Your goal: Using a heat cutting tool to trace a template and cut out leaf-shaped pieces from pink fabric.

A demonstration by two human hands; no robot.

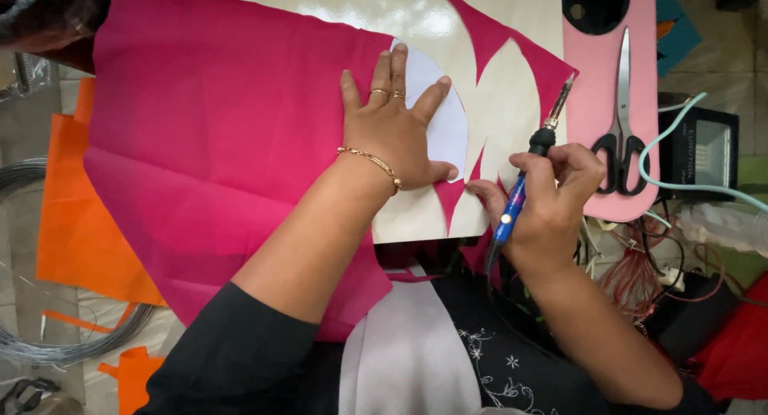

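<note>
My left hand [394, 127] lies flat with fingers spread on a white curved paper template [446, 123], pressing it onto a large magenta fabric sheet [224, 143]. My right hand [552, 195] grips a blue-handled soldering-iron style hot cutter [532, 155], its metal tip pointing up and right near the fabric's cut edge. Its fingertips also touch a pointed magenta scrap [452, 195]. Petal-shaped gaps in the fabric expose the cream board [508, 95] underneath.
Black-handled scissors [620, 123] lie on a pink sheet [612, 79] at right. A dark floodlight box [704, 147] with a pale green cord, tangled wires [640, 271], orange fabric [76, 215] at left and a wire coil [48, 351] surround the board.
</note>
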